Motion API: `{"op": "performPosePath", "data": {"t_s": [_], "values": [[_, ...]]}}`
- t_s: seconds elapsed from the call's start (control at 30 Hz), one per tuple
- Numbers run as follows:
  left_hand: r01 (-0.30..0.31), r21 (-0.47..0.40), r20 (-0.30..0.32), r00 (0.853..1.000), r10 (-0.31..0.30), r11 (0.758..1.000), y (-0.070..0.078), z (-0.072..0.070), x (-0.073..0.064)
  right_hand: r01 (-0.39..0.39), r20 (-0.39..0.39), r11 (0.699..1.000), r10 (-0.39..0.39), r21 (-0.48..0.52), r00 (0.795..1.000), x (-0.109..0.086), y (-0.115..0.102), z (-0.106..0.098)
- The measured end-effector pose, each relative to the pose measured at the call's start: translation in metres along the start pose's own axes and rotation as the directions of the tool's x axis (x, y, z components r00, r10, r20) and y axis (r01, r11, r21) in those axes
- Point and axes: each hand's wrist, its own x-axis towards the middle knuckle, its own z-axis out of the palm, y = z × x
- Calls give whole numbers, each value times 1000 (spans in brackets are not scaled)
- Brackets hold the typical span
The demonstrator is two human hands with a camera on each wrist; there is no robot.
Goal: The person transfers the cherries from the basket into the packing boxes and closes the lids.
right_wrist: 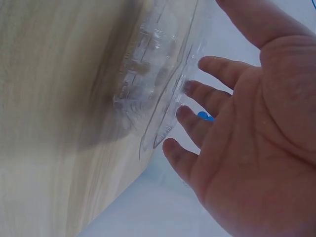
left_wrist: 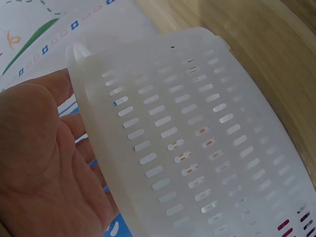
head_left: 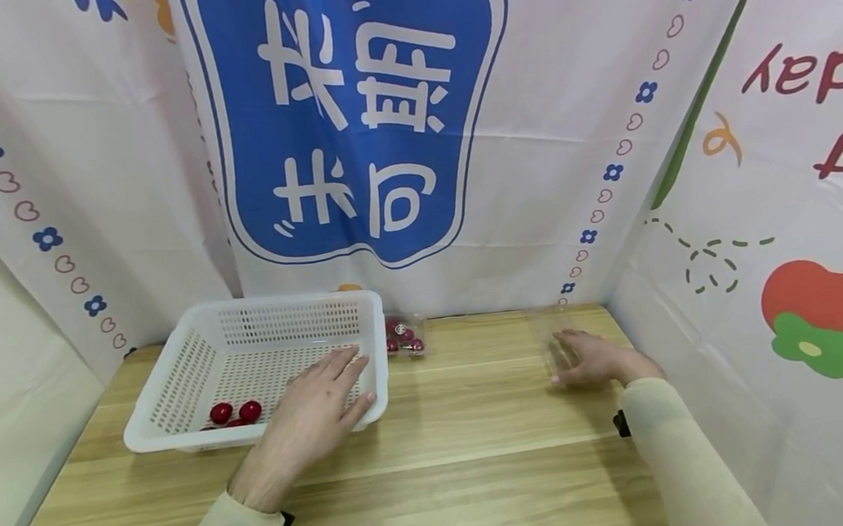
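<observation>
A white plastic basket point(head_left: 379, 359) with slotted walls stands at the left of the table. Several glossy red round fruits point(head_left: 250, 411) lie in its near part. My left hand point(head_left: 317, 406) reaches over the basket's near right corner with its fingers extended. In the left wrist view the fingers pass behind the rim of the basket point(left_wrist: 163, 123); whether they touch it I cannot tell. At the table's right, my right hand point(head_left: 588, 359) is at a clear plastic box point(right_wrist: 158, 74). Its loosely bent fingertips are close to the box's edge, with no grip visible.
Behind the basket's right side sits a clear pack of red fruits point(head_left: 405, 335), partly hidden by the basket. The wooden table point(head_left: 467, 434) meets a printed cloth point(head_left: 514, 205) at the back, and more cloth hangs at both sides.
</observation>
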Motion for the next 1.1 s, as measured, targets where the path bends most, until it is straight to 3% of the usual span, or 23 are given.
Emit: {"op": "performPosePath", "data": {"t_s": [0.23,0.7,1.1], "values": [[8,9,9,1000,-8,1000,1,2,1,41,-39,997,-44,-59,998,5,-3,8],[20,3,42,999,-20,1000,3,2,2,66,-116,998,-64,15,991,19,-2,31],[17,-10,33,999,-17,1000,4,3,1,28,-107,999,-25,31,994,11,-32,33]]}}
